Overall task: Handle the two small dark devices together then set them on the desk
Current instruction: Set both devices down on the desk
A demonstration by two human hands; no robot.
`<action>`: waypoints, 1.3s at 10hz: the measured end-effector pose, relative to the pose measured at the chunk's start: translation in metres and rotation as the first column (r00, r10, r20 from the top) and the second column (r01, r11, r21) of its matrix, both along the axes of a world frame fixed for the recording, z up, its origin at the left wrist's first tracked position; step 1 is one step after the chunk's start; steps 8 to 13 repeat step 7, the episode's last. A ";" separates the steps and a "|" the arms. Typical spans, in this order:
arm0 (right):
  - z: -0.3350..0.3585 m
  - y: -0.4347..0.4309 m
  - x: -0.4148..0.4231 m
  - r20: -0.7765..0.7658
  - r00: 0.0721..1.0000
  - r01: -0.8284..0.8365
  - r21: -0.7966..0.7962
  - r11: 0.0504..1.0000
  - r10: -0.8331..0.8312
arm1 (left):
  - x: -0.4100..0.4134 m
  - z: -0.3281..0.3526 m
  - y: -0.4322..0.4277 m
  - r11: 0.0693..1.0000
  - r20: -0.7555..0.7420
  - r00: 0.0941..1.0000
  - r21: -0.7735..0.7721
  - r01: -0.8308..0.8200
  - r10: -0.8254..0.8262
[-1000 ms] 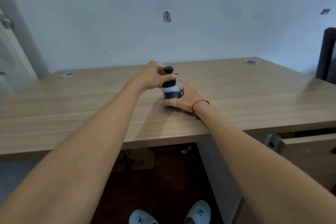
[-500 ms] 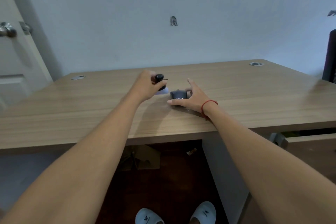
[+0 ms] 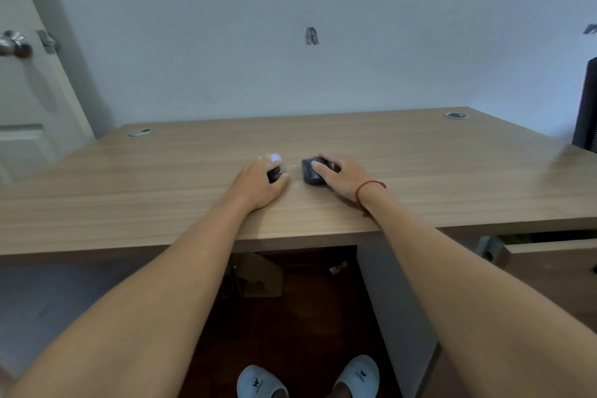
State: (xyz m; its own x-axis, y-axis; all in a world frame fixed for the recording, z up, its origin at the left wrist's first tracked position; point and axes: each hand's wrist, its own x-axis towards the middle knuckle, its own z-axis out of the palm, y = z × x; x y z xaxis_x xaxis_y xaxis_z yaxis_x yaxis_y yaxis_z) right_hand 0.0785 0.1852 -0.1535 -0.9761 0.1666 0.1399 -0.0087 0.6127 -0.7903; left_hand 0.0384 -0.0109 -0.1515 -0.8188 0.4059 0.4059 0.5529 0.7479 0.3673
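Devices now split apart and lowered onto desk (image 3: 161, 178); a second ago stacked upright between both hands, half a second ago already separated with left one lifted. Means handling-together part looks done, set-down nearly complete, only release left.

Left hand (image 3: 258, 184): fingers curled loosely round small dark device (image 3: 275, 174), wrapped but not clenched, thin black cord or tab poking out toward thumb; pale rounded end (image 3: 275, 157) showing past fingertips. Resting on or just above desk surface, can't tell which.

Right hand (image 3: 344, 176): fingers spread, lying flat over second dark device (image 3: 311, 173), thumb along near side, light contact rather than firm grip. Device flat on desk.

Two devices near each other, not touching, bare wood between. Red string (image 3: 368, 191) on right wrist. Elsewhere: grommets at back corners, door left, slippers below.
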 end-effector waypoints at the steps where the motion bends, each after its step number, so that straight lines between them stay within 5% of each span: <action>1: 0.000 -0.001 -0.010 -0.005 1.000 0.013 0.050 0.999 -0.013 | -0.007 -0.002 0.005 1.000 0.017 1.000 -0.011 -0.024 0.024; 4: 0.006 -0.007 -0.035 0.027 0.995 0.088 0.125 0.988 -0.093 | -0.033 -0.002 0.020 0.999 0.059 0.997 -0.004 -0.049 0.049; 5: 0.006 -0.003 -0.023 0.004 0.995 0.104 0.023 0.994 -0.104 | -0.029 -0.004 0.015 0.997 0.087 0.994 0.047 -0.068 0.064; 7: 0.003 -0.004 0.023 0.093 0.980 0.148 0.253 0.956 -0.176 | 0.005 -0.002 0.002 0.971 0.206 0.952 0.028 -0.237 0.226; 13: 0.003 -0.004 0.023 0.093 0.980 0.148 0.253 0.956 -0.176 | 0.005 -0.002 0.002 0.971 0.206 0.952 0.028 -0.237 0.226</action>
